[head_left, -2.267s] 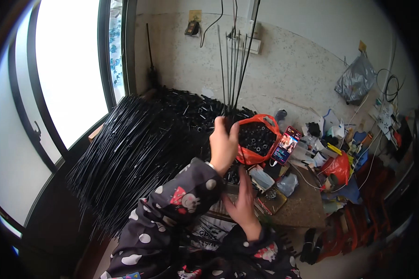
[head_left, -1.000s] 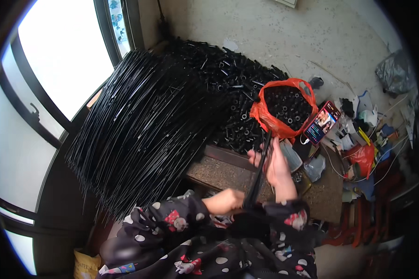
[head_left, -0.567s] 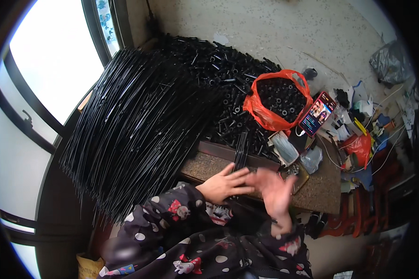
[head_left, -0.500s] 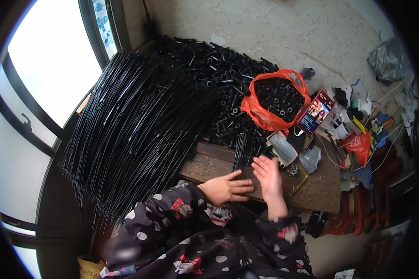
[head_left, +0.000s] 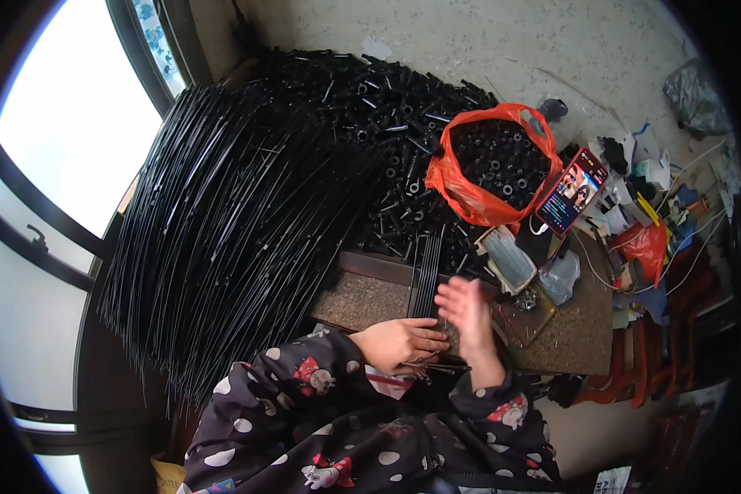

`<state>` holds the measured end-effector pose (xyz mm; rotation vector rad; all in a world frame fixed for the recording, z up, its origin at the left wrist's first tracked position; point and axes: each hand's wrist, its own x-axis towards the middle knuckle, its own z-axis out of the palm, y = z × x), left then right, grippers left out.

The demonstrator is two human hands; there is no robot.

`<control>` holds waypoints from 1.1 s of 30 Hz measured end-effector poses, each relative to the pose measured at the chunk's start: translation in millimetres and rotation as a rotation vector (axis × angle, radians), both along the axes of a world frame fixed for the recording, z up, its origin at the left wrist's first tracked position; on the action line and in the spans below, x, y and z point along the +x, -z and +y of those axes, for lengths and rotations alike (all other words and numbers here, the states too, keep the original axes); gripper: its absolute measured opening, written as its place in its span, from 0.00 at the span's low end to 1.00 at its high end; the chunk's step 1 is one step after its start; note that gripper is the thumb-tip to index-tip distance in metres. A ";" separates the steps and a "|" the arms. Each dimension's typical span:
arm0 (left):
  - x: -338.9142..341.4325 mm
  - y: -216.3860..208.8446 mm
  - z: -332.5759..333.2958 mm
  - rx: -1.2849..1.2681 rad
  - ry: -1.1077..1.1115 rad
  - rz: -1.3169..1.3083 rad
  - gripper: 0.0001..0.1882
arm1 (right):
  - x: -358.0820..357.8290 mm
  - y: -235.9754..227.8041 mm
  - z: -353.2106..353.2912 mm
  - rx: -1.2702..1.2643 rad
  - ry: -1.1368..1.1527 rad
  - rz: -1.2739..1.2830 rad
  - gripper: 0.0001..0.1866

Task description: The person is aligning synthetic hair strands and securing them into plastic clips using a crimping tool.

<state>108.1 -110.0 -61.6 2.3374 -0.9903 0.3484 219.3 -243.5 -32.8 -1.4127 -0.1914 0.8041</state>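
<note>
A row of thin black rods [head_left: 425, 276] lies side by side across the front of a speckled brown board [head_left: 362, 298]. My left hand [head_left: 399, 343] rests palm down over their near ends at the board's front edge, fingers laid out to the right across them. Some rod ends poke out below that hand. To the right of the row, my right hand [head_left: 469, 317] is raised with its palm turned left and fingers stretched, slightly blurred, holding nothing visible. A dark metal bar [head_left: 375, 267] runs along the board behind the rods.
A large stack of long black rods [head_left: 222, 239] fills the left. Behind is a heap of black tubular parts [head_left: 387, 103]. A red plastic bag [head_left: 457, 198] of small black parts, a phone [head_left: 572, 191], an open box [head_left: 510, 259] and a clear bag [head_left: 560, 276] stand right.
The rods beside my hands now lie flatter and more evenly spread, with near ends showing below my left hand. My left fingers have moved closer together. The whole view has shifted slightly.
</note>
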 end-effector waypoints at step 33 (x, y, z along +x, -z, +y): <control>-6.8 -11.2 -3.8 -0.426 -0.119 0.268 0.22 | -49.0 -69.8 -28.5 0.352 -0.547 -0.420 0.20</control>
